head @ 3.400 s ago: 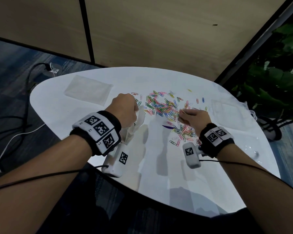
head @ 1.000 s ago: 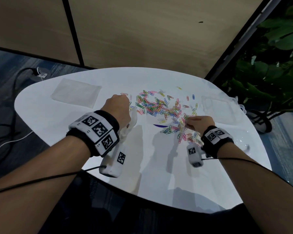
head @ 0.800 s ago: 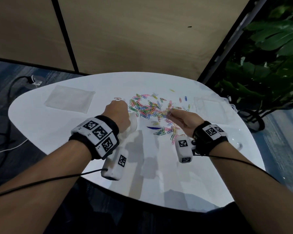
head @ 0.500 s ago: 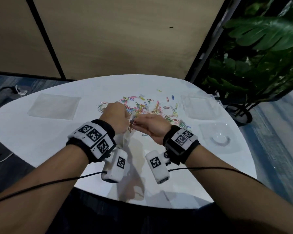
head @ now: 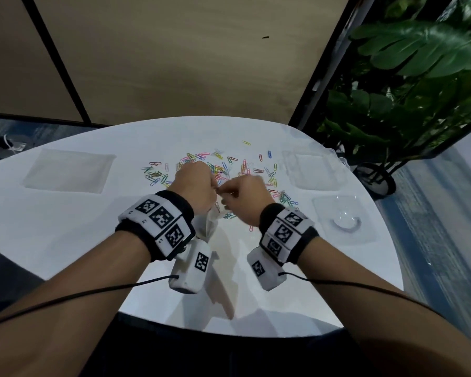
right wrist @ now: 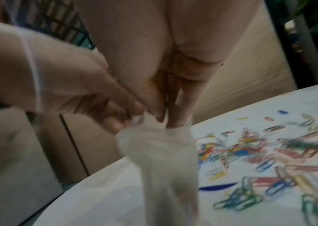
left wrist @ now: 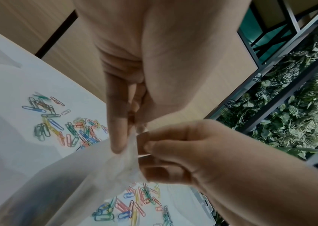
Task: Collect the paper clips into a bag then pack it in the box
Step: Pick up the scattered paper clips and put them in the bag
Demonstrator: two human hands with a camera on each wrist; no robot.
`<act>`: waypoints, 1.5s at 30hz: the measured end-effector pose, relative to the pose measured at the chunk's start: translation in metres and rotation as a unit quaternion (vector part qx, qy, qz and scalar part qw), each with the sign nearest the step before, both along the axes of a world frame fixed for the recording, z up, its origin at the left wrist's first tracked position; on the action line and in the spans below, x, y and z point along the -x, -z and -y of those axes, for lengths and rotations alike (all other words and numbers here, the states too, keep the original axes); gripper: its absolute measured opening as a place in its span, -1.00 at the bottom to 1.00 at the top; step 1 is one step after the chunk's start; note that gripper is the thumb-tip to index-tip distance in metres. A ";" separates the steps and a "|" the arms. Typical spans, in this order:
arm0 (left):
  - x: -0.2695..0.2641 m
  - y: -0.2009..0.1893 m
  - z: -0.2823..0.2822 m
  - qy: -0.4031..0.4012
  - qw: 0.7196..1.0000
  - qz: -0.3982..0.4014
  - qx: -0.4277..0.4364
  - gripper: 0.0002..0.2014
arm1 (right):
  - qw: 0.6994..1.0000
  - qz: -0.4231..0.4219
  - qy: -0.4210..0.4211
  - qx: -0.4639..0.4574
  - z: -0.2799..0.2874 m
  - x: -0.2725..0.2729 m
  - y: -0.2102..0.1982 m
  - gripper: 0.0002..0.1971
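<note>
Coloured paper clips (head: 220,170) lie scattered across the white table (head: 65,227). My left hand (head: 211,187) pinches the top edge of a small clear plastic bag (head: 210,224), which hangs down to the table. In the left wrist view its fingers (left wrist: 118,137) grip the bag (left wrist: 96,175) at the mouth. My right hand (head: 225,190) meets it there, fingers curled. The right wrist view shows its fingertips (right wrist: 179,116) inside the bag's rim (right wrist: 164,152), pinched together as on paper clips; the clips themselves are hidden.
A clear plastic box (head: 314,170) sits at the table's right, with its lid (head: 344,220) nearer me. A stack of flat clear bags (head: 68,170) lies at the left. A large plant (head: 419,77) stands beyond the right edge.
My right hand left the clip pile and came left to the bag's mouth beside my left hand. The left hand kept hold of the bag. My head turned right.
</note>
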State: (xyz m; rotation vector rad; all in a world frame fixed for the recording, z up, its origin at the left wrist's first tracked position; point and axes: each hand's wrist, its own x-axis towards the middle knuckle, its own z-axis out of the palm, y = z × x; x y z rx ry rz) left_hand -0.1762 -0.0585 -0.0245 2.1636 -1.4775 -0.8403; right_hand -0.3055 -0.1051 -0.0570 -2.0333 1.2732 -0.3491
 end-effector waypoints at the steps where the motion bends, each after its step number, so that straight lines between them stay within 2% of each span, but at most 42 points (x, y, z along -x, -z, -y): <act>1: -0.001 -0.001 0.000 0.003 1.000 0.001 0.000 -0.73 | 0.999 0.029 0.026 -0.008 0.007 0.010 -0.002 -0.75; 2: -0.002 -0.001 0.000 0.005 1.000 0.002 0.002 -0.73 | 0.998 0.039 0.051 -0.005 0.016 0.023 -0.001 -0.78; 3: -0.003 -0.002 -0.001 0.006 1.000 0.005 0.003 -0.74 | 0.998 0.009 0.068 0.003 0.026 0.038 0.001 -0.80; 4: -0.005 -0.002 -0.002 0.005 1.000 0.009 0.003 -0.74 | 0.995 -0.062 0.072 0.007 0.035 0.054 0.006 -0.77; 5: -0.007 -0.003 -0.003 0.003 1.000 0.011 0.001 -0.74 | 0.985 -0.157 0.067 -0.003 0.041 0.070 0.014 -0.62; 7: -0.011 -0.004 -0.004 0.004 1.000 0.009 -0.002 -0.75 | 0.944 -0.322 0.040 -0.064 0.047 0.099 0.036 -0.21; 9: -0.016 -0.005 -0.004 0.009 1.000 0.011 -0.004 -0.77 | 0.922 -0.362 0.035 -0.135 0.044 0.114 0.059 0.03; 11: -0.019 -0.005 -0.006 0.007 1.000 0.009 -0.004 -0.77 | 0.931 -0.334 0.052 -0.135 0.041 0.117 0.076 0.11; 14: -0.022 -0.006 -0.008 0.007 1.000 0.016 -0.006 -0.76 | 0.950 -0.302 0.049 -0.060 0.039 0.101 0.084 0.00; 17: -0.027 -0.006 -0.009 0.003 1.000 0.019 -0.010 -0.73 | 0.952 -0.302 0.032 -0.029 0.036 0.075 0.086 -0.22; 21: -0.039 -0.004 -0.013 -0.020 0.999 0.023 -0.012 -0.75 | 0.955 -0.293 0.028 0.046 0.039 0.044 0.087 -0.75; 22: -0.042 -0.004 -0.014 -0.024 0.999 0.024 -0.013 -0.74 | 0.953 -0.298 0.028 0.054 0.039 0.039 0.087 -0.83; 26: -0.050 -0.002 -0.018 -0.029 0.999 0.019 -0.016 -0.73 | 0.950 -0.307 0.051 0.031 0.046 0.030 0.083 -0.81; 28: -0.052 -0.002 -0.018 -0.027 0.999 0.018 -0.019 -0.74 | 0.959 -0.268 0.096 -0.004 0.056 0.036 0.080 -0.76; 29: -0.053 -0.002 -0.018 -0.026 0.999 0.017 -0.019 -0.74 | 0.964 -0.230 0.125 -0.035 0.061 0.039 0.078 -0.80; 31: -0.055 -0.002 -0.018 -0.022 0.999 0.018 -0.019 -0.74 | 0.966 -0.106 0.195 -0.128 0.070 0.045 0.071 -0.91; 34: -0.054 -0.003 -0.018 -0.017 0.999 0.021 -0.023 -0.73 | 0.927 0.135 0.247 -0.247 0.072 0.037 0.046 -0.92; 37: -0.053 -0.002 -0.018 -0.014 0.999 0.018 -0.024 -0.73 | 0.870 0.308 0.204 -0.326 0.057 0.013 0.010 -0.79; 39: -0.051 -0.003 -0.018 -0.018 1.000 0.012 -0.022 -0.73 | 0.841 0.361 0.165 -0.368 0.043 -0.004 -0.006 -0.74; 41: -0.050 -0.003 -0.018 -0.023 1.000 0.003 -0.018 -0.72 | 0.826 0.383 0.137 -0.391 0.029 -0.019 -0.012 -0.75; 43: -0.050 -0.003 -0.020 -0.026 0.999 -0.012 -0.014 -0.70 | 0.833 0.371 0.123 -0.392 0.015 -0.030 -0.011 -0.75; 45: -0.051 -0.002 -0.020 -0.028 0.999 -0.026 -0.009 -0.71 | 0.866 0.325 0.111 -0.362 0.002 -0.037 -0.009 -0.80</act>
